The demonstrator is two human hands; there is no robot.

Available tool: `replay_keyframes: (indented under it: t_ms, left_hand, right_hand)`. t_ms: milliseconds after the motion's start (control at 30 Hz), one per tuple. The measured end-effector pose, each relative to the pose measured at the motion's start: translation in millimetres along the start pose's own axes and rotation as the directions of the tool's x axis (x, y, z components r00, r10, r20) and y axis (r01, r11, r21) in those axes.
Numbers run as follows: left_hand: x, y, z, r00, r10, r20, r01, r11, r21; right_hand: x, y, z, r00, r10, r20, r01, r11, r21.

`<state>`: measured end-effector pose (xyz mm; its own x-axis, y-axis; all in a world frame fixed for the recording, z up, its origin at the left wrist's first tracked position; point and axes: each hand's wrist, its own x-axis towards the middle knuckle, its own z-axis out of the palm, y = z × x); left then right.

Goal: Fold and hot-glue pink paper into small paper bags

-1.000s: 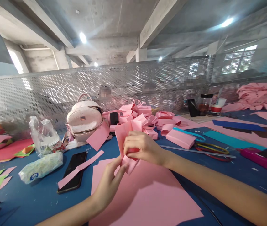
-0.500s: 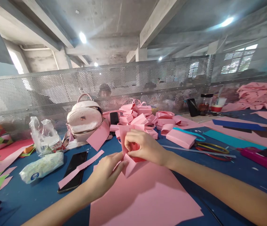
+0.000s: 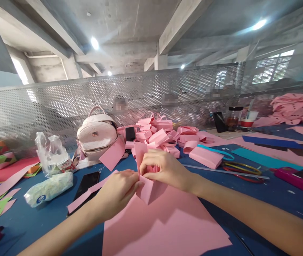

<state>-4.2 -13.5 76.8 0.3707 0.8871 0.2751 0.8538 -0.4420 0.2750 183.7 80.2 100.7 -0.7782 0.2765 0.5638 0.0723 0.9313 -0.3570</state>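
Pink sheets [image 3: 164, 227] lie at the frame's lower centre, while just beyond, mid-frame, the left hand [image 3: 121, 192] and right hand [image 3: 166, 169] both pinch a folded paper piece [image 3: 147, 192], with a pale backpack [image 3: 96, 137] farther back, left of centre.

A piece of pink paper [image 3: 145, 190] is showing a small, box-like form with straight creases. One flat flap [image 3: 141, 153] is standing upright at its far left, and the near corner is pointing down toward the wearer. The right-hand face is lying in shade. The left hand [image 3: 121, 192] is pinching its left edge, while the right hand [image 3: 167, 169] is gripping at the upper part. It is staying above flat pink sheets [image 3: 164, 227]; whether it is touching them, I am not seeing clearly.
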Motion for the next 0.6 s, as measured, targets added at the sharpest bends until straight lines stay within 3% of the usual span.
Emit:
replay_keyframes:
  t_ms: [167, 367, 467, 600]
  left_hand:
    - [-2.5, -0.2, -2.2, 0.996, 0.087, 0.02, -0.088, 0.99, 0.106]
    - [-3.3, 0.9, -3.3, 0.982, 0.186, -0.009, -0.18, 0.961, 0.212]
    - [-3.5, 6.2, -8.4, 0.989, 0.146, -0.03, -0.142, 0.984, 0.104]
    - [-4.0, 9.8, -8.9, 0.999, -0.023, -0.027, 0.016, 0.971, -0.237]
  right_hand:
    - [-1.6, 0.9, 1.1, 0.997, -0.083, -0.003, 0.083, 0.994, -0.074]
    - [-5.6, -2.3, 3.5, 0.963, -0.265, -0.04, 0.24, 0.919, -0.312]
    - [-7.4, -5.2, 3.7, 0.948, -0.297, -0.117, 0.235, 0.898, -0.372]
    - [-6.9, -6.4, 1.5, 0.925, -0.307, -0.223, 0.202, 0.897, -0.393]
